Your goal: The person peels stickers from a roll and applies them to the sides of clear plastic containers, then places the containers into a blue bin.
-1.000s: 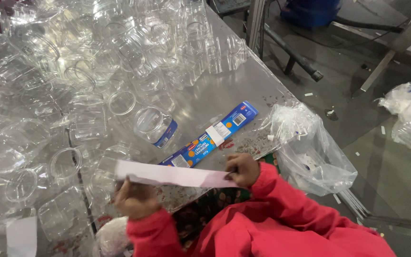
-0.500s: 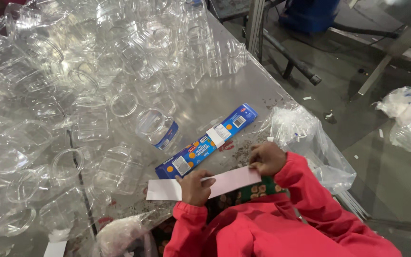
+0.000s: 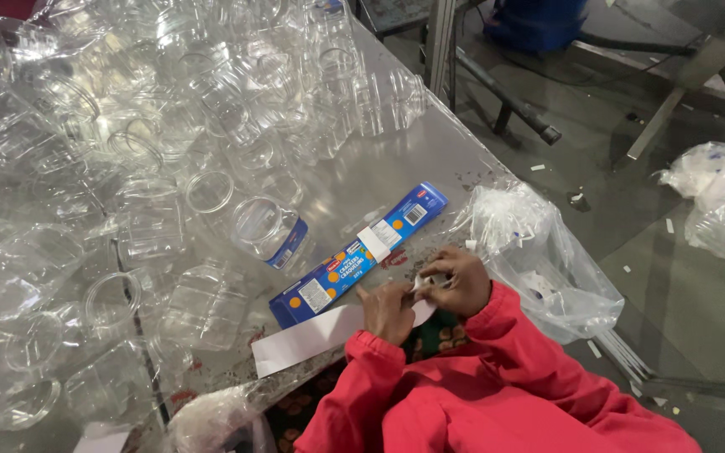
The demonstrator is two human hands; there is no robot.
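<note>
Fingers of both hands, left hand (image 3: 388,309) and right hand (image 3: 461,281), pinch one white paper strip (image 3: 312,337); one blue carton (image 3: 354,256) at eleven o'clock; clear jars (image 3: 127,151) uncountable.

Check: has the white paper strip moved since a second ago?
Yes. The white paper strip has dropped from across the blue box to its near side, beside both hands.

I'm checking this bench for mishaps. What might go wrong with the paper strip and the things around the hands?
The white paper strip overhangs the table edge, pinched by the left hand and right hand at one end only; it may crease or tear. The piled clear plastic jars crowd the blue carton and might roll into the work.
</note>
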